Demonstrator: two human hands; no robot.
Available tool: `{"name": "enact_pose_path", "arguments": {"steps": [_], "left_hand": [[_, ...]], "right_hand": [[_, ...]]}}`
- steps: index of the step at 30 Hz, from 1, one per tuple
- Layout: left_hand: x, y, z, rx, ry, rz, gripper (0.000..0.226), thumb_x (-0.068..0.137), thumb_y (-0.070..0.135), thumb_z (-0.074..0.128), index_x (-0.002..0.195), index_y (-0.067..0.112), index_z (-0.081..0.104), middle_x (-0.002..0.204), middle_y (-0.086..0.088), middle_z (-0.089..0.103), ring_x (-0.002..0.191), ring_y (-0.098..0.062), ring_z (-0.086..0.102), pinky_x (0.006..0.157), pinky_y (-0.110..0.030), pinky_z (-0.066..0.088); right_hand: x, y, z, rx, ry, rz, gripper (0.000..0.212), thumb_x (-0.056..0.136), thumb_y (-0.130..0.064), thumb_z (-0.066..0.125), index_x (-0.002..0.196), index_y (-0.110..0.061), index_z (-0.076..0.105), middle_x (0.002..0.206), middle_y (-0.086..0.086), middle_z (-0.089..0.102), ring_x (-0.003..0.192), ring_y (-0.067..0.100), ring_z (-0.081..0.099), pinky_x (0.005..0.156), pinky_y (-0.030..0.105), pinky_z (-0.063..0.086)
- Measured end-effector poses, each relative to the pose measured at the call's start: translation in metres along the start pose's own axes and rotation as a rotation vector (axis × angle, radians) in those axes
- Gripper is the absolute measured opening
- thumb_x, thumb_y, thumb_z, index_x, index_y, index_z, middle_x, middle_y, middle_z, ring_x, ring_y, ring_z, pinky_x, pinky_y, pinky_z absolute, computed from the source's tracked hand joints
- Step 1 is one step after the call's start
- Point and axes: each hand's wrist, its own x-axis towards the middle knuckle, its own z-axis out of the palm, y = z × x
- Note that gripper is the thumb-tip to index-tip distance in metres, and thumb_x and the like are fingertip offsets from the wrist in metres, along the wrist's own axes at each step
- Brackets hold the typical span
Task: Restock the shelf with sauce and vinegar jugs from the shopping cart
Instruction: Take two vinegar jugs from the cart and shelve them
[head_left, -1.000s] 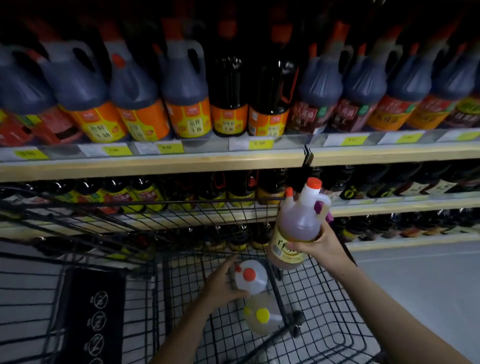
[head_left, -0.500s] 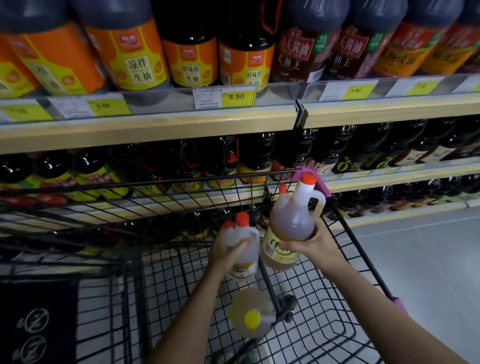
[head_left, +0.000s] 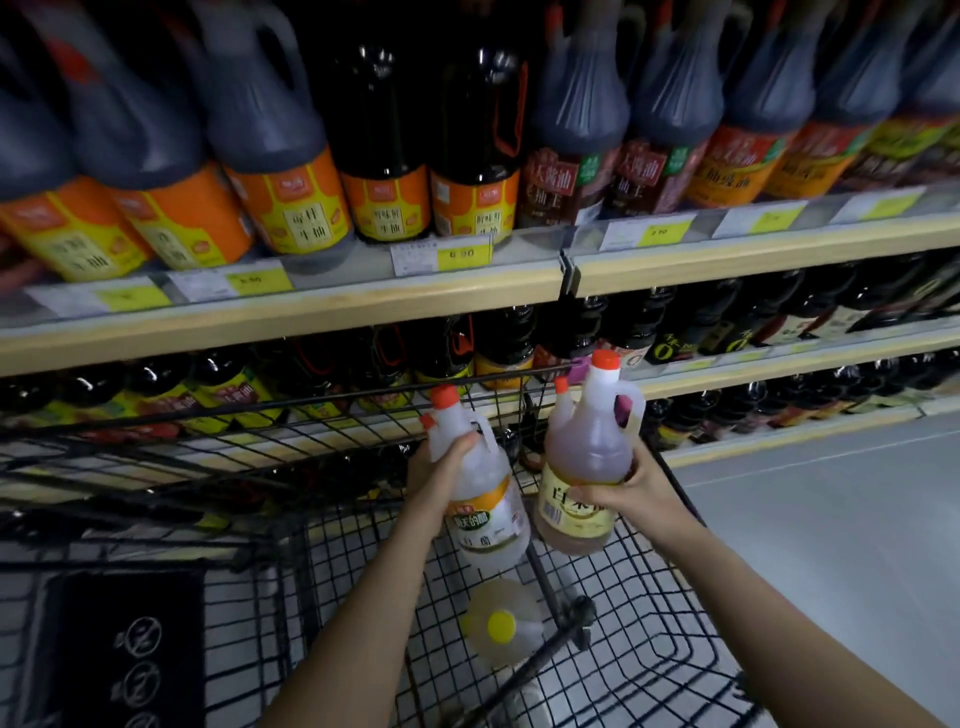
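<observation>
Head view: left hand (head_left: 441, 467) clamps the shoulder of a clear white-vinegar jug (head_left: 480, 499); right hand (head_left: 618, 491) wraps the body of an amber vinegar jug (head_left: 584, 467). Both jugs hang above the shopping cart (head_left: 675, 649); a yellow-capped jug (head_left: 501, 626) lies inside. Risks: one-handed body grips may slip; jugs nearly touching could knock; cart rim could snag.

1. The left hand (head_left: 445, 470) was raised above the shopping cart (head_left: 649, 639), fingers wrapped around a clear vinegar jug (head_left: 480, 483).
2. The right hand (head_left: 631, 491) was level with it above the cart, clasping an amber vinegar jug (head_left: 587, 452).
3. Both forearms were bare, reaching forward.
</observation>
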Motion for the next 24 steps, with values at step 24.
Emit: {"name": "enact_pose_path", "arguments": {"steps": [24], "left_hand": [[-0.284, 0.146, 0.243, 0.070, -0.372, 0.158, 0.033, 0.075, 0.036, 0.069, 0.097, 0.011, 0.064, 0.091, -0.012, 0.071, 0.082, -0.029, 0.069, 0.080, -0.039, 0.054]], "right_hand": [[-0.274, -0.108, -0.292, 0.248, 0.292, -0.074, 0.059, 0.051, -0.012, 0.078, 0.106, -0.016, 0.059, 0.094, 0.005, 0.072, 0.080, 0.018, 0.070, 0.062, 0.026, 0.055]]}}
